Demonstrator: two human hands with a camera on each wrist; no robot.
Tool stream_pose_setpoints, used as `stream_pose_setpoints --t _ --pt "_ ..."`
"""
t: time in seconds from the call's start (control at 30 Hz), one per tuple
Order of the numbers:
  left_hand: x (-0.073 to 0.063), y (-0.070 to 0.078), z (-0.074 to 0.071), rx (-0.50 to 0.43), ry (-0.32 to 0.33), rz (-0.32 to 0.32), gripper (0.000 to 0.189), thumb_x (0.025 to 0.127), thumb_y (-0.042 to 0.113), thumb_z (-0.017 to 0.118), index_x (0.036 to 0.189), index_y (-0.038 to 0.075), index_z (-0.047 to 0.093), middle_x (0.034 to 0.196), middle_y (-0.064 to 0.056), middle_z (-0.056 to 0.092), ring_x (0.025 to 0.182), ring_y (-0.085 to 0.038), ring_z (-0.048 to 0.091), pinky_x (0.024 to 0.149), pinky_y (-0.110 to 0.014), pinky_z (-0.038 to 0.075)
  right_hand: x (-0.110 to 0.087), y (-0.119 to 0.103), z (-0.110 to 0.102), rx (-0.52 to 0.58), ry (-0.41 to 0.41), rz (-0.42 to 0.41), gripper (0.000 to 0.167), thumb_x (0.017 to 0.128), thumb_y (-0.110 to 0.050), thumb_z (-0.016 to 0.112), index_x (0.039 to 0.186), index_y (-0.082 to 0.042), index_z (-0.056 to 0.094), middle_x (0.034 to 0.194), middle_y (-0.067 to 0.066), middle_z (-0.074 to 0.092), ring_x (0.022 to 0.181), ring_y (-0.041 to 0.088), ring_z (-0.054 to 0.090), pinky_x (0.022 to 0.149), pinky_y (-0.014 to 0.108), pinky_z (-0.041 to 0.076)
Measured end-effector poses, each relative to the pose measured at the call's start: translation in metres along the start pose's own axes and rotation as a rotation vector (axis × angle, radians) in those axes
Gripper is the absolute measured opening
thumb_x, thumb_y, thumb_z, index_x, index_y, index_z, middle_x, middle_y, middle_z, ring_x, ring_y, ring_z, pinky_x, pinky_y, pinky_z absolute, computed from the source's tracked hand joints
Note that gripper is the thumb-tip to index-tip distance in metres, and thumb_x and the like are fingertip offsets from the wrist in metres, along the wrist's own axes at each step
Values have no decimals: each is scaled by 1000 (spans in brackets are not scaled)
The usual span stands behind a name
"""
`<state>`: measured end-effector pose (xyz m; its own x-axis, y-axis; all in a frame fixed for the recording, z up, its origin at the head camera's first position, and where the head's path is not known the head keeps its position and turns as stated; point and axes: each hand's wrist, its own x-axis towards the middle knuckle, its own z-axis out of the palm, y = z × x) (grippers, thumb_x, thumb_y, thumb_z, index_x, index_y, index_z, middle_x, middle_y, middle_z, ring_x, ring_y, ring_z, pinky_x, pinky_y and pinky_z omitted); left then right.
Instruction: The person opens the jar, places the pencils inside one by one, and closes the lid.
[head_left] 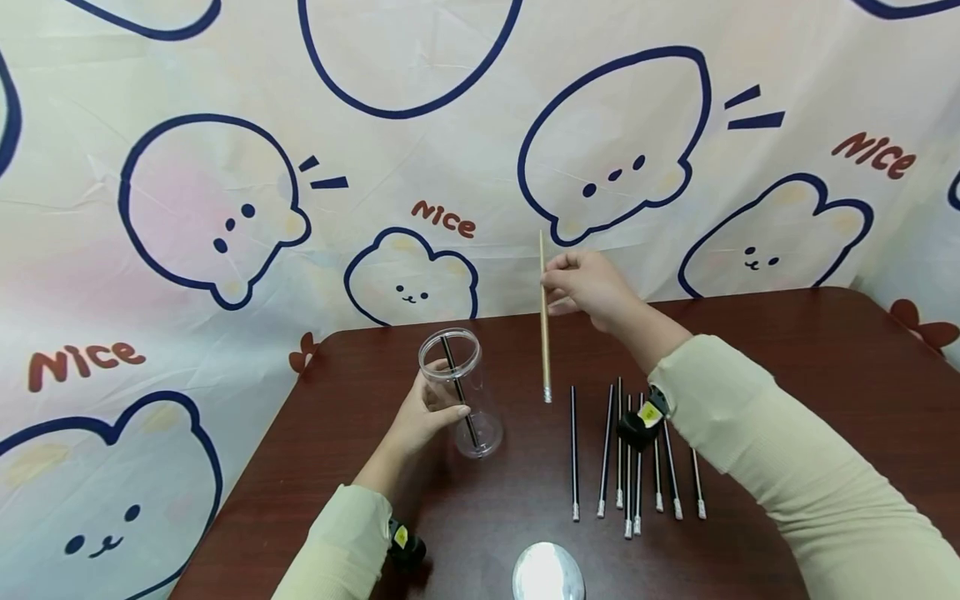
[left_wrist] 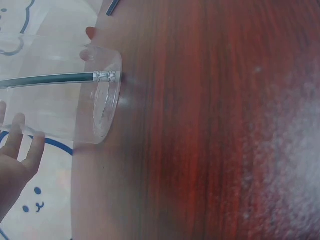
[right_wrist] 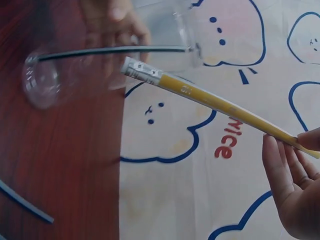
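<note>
My left hand (head_left: pixel 416 421) grips a clear plastic jar (head_left: pixel 489 398) that stands on the table, its round mouth uncovered. Inside leans one dark pencil (head_left: pixel 460 392); the left wrist view shows the pencil's metal-banded end at the jar's bottom. To the right of the jar and higher up, my right hand (head_left: pixel 588 287) pinches a yellow pencil (head_left: pixel 545 342) near its upper end. This pencil hangs almost upright, with its white eraser end (right_wrist: pixel 142 71) pointing down, outside the jar and apart from it.
Several dark pencils (head_left: pixel 574 450) lie side by side on the brown table (head_left: pixel 360 367), below my right forearm, eraser ends toward me. A shiny round silver object (head_left: pixel 548 573) sits at the near edge of view. Behind the table hangs a cartoon-printed cloth (head_left: pixel 480 167).
</note>
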<state>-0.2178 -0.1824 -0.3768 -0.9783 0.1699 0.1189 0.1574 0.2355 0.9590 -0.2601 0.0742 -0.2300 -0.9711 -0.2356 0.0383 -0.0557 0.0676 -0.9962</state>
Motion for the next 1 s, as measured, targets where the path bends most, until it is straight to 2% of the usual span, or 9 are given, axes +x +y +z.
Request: stream_pose_setpoints --t 0.13,0.33,0.53,0.73,0.93,1.0 --pt "0 0 -1 8 -4 9 70 71 7 68 128 17 29 107 -15 49 98 -24 48 84 -43 36 4 -11 11 66 36 -11 16 85 -6 50 97 6 48 87 13 51 68 18 56 61 28 48" --pt "0 1 -1 -5 -16 25 70 71 4 66 129 15 27 110 -22 47 95 -23 49 84 -40 36 13 -21 26 124 102 -15 12 86 -6 49 94 3 47 90 17 51 71 20 57 62 28 48" --pt "-2 2 0 -13 -10 15 68 72 4 66 128 14 28 98 -16 51 89 -22 53 80 -36 39 22 -25 40 194 138 -68 10 86 -6 49 94 1 47 88 16 51 76 25 58 63 28 48" --pt "-2 2 1 -18 -16 25 68 72 3 66 127 15 29 97 -15 52 87 -21 54 79 -34 39 30 -21 53 280 91 -119 16 86 -1 47 100 6 44 87 16 50 73 24 57 63 28 48" --pt "-1 1 0 -14 -11 22 68 71 4 67 127 16 30 93 -15 53 85 -21 54 76 -34 40 36 -10 72 259 9 -121 9 85 2 47 94 4 45 83 12 50 66 17 54 61 27 48" --pt "-1 -1 0 -22 -16 19 68 71 4 67 127 15 30 99 -17 52 87 -21 53 77 -34 40 38 -5 80 257 -25 -109 7 85 2 47 91 3 45 85 14 50 67 18 53 62 28 48"
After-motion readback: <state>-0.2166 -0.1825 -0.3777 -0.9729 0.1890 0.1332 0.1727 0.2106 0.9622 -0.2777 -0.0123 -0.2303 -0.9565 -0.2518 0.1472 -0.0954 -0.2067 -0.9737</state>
